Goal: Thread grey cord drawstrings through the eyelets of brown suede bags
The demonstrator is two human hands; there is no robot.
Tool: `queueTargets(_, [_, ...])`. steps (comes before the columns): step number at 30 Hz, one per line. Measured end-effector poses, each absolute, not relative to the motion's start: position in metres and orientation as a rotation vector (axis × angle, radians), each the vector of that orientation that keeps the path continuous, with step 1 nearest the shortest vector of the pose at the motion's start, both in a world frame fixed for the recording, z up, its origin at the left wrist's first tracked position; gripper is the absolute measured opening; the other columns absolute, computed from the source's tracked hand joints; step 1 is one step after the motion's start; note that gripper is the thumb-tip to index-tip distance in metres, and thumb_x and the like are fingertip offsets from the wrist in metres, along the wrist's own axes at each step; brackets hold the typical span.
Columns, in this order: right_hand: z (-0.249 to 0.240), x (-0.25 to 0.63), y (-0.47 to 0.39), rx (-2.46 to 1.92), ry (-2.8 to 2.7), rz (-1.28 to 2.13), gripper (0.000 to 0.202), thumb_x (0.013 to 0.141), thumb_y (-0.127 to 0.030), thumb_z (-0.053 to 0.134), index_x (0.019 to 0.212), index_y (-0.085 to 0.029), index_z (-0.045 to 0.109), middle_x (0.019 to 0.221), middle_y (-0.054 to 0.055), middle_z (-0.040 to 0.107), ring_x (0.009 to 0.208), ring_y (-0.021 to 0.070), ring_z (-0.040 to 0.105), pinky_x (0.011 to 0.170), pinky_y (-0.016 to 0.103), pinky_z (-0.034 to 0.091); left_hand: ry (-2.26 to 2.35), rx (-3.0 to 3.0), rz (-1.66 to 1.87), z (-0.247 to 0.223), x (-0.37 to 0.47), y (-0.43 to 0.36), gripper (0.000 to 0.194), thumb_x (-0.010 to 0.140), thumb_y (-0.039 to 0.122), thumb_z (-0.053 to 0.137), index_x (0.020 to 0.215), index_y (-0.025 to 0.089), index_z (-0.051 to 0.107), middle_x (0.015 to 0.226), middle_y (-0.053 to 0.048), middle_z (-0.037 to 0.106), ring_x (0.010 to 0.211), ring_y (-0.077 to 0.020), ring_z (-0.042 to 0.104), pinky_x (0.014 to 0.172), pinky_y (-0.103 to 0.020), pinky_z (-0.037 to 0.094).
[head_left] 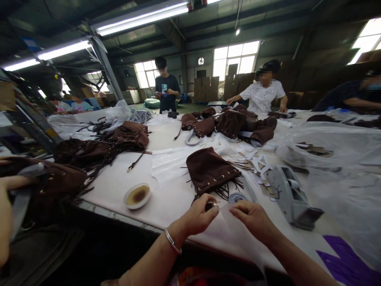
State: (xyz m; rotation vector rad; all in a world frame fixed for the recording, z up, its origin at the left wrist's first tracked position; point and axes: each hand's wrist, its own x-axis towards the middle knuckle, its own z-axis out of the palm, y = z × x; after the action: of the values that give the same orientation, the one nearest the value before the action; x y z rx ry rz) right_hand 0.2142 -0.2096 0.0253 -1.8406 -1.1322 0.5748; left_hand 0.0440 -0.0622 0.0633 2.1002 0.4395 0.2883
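Observation:
Directly beyond my hands, a dark brown fringed bag (pixel 208 171) with metal eyelets lies on the white table (pixel 119 194). My left hand (pixel 203 214), with a bangle at the wrist, is closed around a small metal buckle or clasp (pixel 212 203) near the bag's lower left corner. To its right, my right hand (pixel 248 216) pinches a thin, translucent white sheet (pixel 235 230) that hangs down toward the table's front edge. A coil of grey strap (pixel 237 198) rests just behind my right hand.
A white bowl of brown liquid (pixel 137 196) stands at left. The grey tape dispenser (pixel 293 196) and purple material (pixel 345 260) are at right. More brown bags (pixel 235 123) lie beyond. An arm reaches in from the left; several people are around.

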Motion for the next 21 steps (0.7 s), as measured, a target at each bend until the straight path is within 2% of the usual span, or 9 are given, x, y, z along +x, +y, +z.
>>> queueTargets(6, [0.028,0.218,-0.215,-1.884,-1.158,0.511,0.031,0.084,-0.041,0.059,0.062,-0.021,0.054,0.064,-0.002,0.053,0.065,0.0164,0.052,0.063,0.029,0.040,0.405,2.213,0.349,0.060,0.048,-0.065,0.020,0.097,0.032,0.040,0.102,0.017,0.054,0.085,-0.004,0.063,0.075,-0.0158,0.056,0.069,-0.027,0.044])
queueTargets(12, [0.033,0.218,-0.219,-1.906,-1.279,0.441,0.027,0.084,-0.037,0.060,0.062,-0.021,0.059,0.067,-0.001,0.058,0.067,0.0168,0.056,0.065,0.030,0.041,0.333,2.439,0.457,0.061,0.051,-0.071,0.035,0.100,0.036,0.037,0.077,0.019,0.056,0.075,-0.004,0.061,0.070,-0.0148,0.055,0.066,-0.026,0.041])
queueTargets(16, [0.036,0.217,-0.221,-1.891,-1.342,0.448,0.028,0.087,-0.036,0.058,0.064,-0.021,0.063,0.069,0.000,0.060,0.070,0.0171,0.058,0.067,0.031,0.042,0.210,2.671,0.471,0.062,0.048,-0.075,0.030,0.099,0.032,0.040,0.079,0.019,0.058,0.078,-0.005,0.063,0.073,-0.0160,0.057,0.066,-0.027,0.041])
queueTargets(21, [0.035,0.214,-0.221,-1.859,-1.410,0.428,0.027,0.090,-0.035,0.057,0.068,-0.021,0.066,0.073,0.002,0.061,0.073,0.0179,0.058,0.069,0.032,0.044,0.180,2.814,0.403,0.065,0.045,-0.078,0.024,0.097,0.028,0.044,0.081,0.019,0.059,0.078,-0.005,0.063,0.067,-0.0154,0.058,0.061,-0.027,0.041])
